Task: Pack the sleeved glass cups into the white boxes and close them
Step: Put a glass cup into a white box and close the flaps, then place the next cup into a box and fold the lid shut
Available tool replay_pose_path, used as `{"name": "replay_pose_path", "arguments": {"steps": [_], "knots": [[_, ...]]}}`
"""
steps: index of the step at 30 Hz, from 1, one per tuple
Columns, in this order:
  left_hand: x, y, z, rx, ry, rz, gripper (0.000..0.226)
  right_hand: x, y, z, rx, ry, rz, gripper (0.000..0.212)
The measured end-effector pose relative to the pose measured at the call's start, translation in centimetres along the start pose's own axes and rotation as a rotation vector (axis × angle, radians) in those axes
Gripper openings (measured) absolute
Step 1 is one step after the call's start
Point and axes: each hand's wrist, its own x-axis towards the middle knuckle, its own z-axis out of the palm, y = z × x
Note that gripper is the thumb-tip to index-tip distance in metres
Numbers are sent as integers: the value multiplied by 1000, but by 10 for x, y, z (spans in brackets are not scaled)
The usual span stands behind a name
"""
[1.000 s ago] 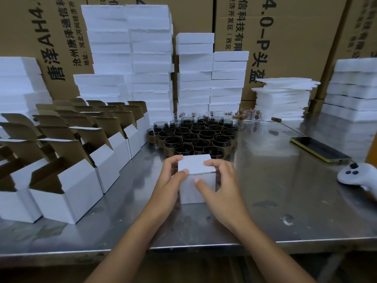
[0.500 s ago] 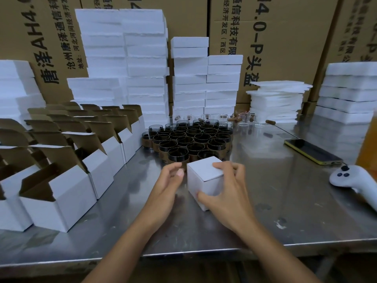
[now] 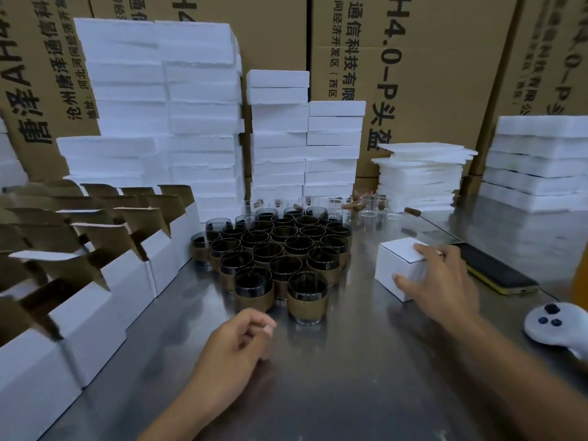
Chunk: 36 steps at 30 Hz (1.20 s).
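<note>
Nearest the viewer, the left hand (image 3: 237, 348) sits low over the steel table (image 3: 350, 386), fingers loosely curled and holding nothing. I judge it idle, placed within reach of the cups.

To the right, a white controller (image 3: 555, 326) lies unused.

The right hand (image 3: 437, 281) grips the closed white box (image 3: 389, 272), fingers over the lid and thumb on the near face. The box stands on the table right of the cups, apparently being set aside as finished.

The sleeved glass cups (image 3: 280, 246) stand upright, tightly clustered at centre. The open white boxes (image 3: 105, 300) line the left edge, flaps raised for loading. A phone (image 3: 496, 272) lies just beyond the right hand.

Foam stacks (image 3: 165, 106) and cardboard cartons (image 3: 429, 58) stand at the back.
</note>
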Motion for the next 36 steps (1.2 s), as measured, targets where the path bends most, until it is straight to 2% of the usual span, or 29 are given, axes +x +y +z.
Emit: {"name": "replay_pose_path", "arguments": {"steps": [12, 17, 25, 28, 32, 34, 36], "knots": [[33, -2, 2, -157, 103, -78, 22, 128, 13, 57, -151, 30, 96, 67], [34, -3, 1, -194, 123, -94, 28, 151, 16, 61, -142, -27, 128, 67], [33, 1, 3, -158, 82, -114, 20, 147, 12, 50, -91, -196, 41, 78], [32, 2, 2, -133, 62, -110, 20, 123, -13, 34, 72, -161, -91, 72], [28, 2, 0, -85, 55, -75, 22, 56, -52, 9, 374, -83, -353, 34], [25, 3, -1, -74, 66, -53, 23, 10, -67, 4, 575, -117, -370, 20], [21, 4, -2, -69, 71, -26, 25, -33, -80, 7, 759, -163, -326, 20]]}}
